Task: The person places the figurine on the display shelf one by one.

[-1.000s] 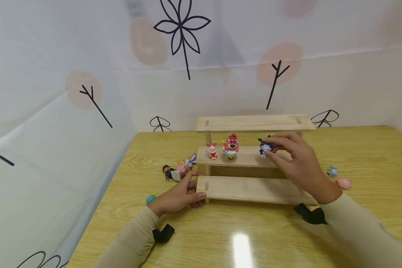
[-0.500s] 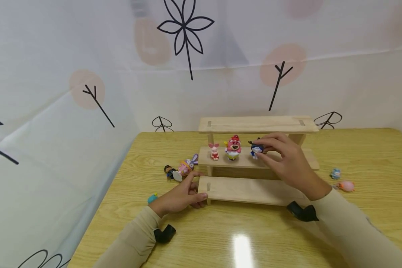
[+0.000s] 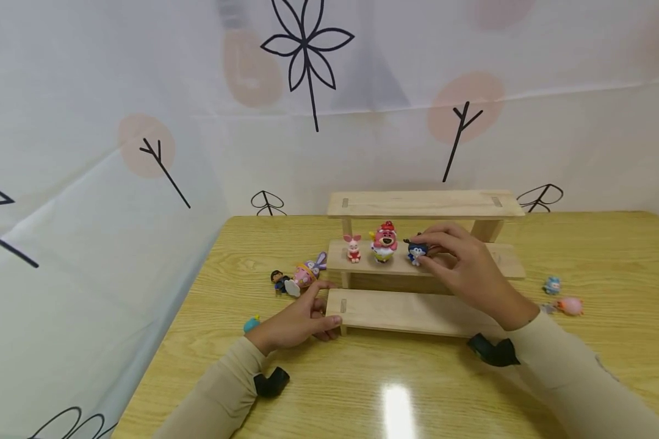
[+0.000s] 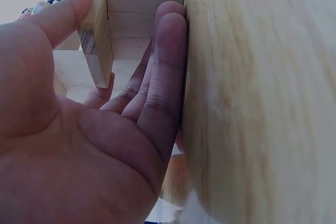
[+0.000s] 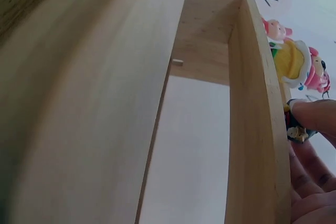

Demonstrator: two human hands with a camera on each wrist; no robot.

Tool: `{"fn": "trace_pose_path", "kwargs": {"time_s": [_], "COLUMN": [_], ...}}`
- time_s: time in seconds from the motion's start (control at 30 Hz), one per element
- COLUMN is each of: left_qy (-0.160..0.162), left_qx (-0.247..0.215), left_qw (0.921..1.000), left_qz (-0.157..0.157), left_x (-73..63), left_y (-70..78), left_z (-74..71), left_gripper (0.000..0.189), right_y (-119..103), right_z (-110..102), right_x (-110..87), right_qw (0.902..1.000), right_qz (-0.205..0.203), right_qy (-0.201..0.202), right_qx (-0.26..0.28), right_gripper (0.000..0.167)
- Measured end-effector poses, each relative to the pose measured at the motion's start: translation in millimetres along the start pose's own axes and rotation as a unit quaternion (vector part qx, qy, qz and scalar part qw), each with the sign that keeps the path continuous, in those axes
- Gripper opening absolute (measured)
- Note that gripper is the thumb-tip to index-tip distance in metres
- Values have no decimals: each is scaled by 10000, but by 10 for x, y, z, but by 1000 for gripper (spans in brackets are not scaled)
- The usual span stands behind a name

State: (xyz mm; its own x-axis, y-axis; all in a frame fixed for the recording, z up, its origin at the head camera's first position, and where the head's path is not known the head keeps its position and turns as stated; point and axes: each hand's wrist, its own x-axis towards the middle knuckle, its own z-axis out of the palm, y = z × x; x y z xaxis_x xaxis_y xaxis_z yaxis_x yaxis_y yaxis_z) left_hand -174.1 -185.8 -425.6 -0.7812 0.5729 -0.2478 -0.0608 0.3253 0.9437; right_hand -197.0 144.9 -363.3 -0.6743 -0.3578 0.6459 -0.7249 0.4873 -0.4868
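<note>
In the head view my right hand (image 3: 467, 262) pinches a small figurine with a dark-blue head and antennae (image 3: 417, 252) between thumb and fingers, right at the middle tier of a three-step wooden display shelf (image 3: 395, 310). Its lower part shows beside my thumb in the right wrist view, as a dark figurine (image 5: 297, 132) at the tier's edge. Left of it on that tier stand a pink bear figurine with a red hat (image 3: 385, 242) and a small pink piglet figurine (image 3: 353, 249). My left hand (image 3: 293, 320) grips the left end of the lowest tier, thumb at its front corner.
Left of the shelf lie a dark-haired figurine (image 3: 279, 281), a purple-eared rabbit figurine (image 3: 308, 273) and a teal toy (image 3: 251, 324). On the right are a blue figurine (image 3: 551, 285) and a pink-orange one (image 3: 570, 306). A patterned cloth (image 3: 384, 152) hangs behind the table (image 3: 318, 390).
My right hand has moved left along the middle tier with the dark-blue figurine, bringing it closer to the bear, then slightly lower. My left hand has stayed at the shelf's end.
</note>
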Motion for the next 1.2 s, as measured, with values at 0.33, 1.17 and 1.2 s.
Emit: {"fn": "trace_pose_path", "kwargs": {"time_s": [0.33, 1.17, 1.2], "left_qy": [47, -3, -13], "left_qx": [48, -35, -42], "left_qw": [10000, 10000, 10000], "left_qz": [-1, 8, 19], "left_x": [-11, -20, -20], "left_y": [14, 12, 12], "left_z": [5, 6, 6], "left_gripper": [70, 75, 74], "right_y": [12, -65, -66], "right_z": [13, -239, -259], "right_x": [-15, -164, -186], "right_qw": [10000, 9967, 9963], "right_qz": [28, -124, -163], "right_qy": [24, 550, 601], "right_qx": [77, -581, -598], "right_gripper": [38, 43, 43]}}
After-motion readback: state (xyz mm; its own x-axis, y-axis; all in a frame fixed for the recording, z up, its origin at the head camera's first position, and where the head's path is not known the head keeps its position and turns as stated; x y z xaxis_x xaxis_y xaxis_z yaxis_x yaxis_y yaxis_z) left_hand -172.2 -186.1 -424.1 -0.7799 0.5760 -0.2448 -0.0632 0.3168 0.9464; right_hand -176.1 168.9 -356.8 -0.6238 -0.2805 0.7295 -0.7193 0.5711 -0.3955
